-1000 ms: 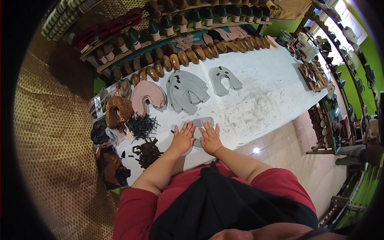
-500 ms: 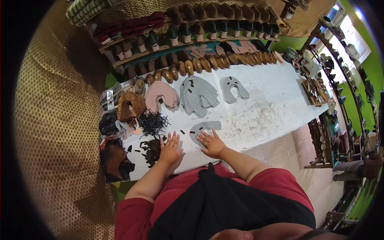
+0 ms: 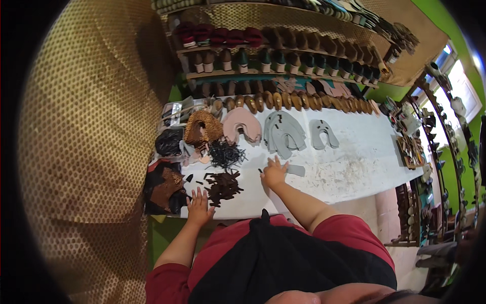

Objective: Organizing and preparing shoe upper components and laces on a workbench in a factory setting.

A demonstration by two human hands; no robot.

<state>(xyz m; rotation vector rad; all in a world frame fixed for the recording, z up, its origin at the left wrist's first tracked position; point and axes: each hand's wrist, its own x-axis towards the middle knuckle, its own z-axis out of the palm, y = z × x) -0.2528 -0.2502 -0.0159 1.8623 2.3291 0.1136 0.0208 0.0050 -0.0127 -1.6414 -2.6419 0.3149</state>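
I see a white table (image 3: 349, 152). Right hand (image 3: 274, 174) presses flat on a grey piece (image 3: 295, 170); left hand (image 3: 199, 206), spread, could scatter brown scraps (image 3: 223, 185) at one o'clock.

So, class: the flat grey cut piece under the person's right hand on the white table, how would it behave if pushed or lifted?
The grey cut piece lies thin and flat, so it probably slides under the right hand rather than rolling. Its sheet-like look suggests it is light and would likely flop when lifted by one edge.
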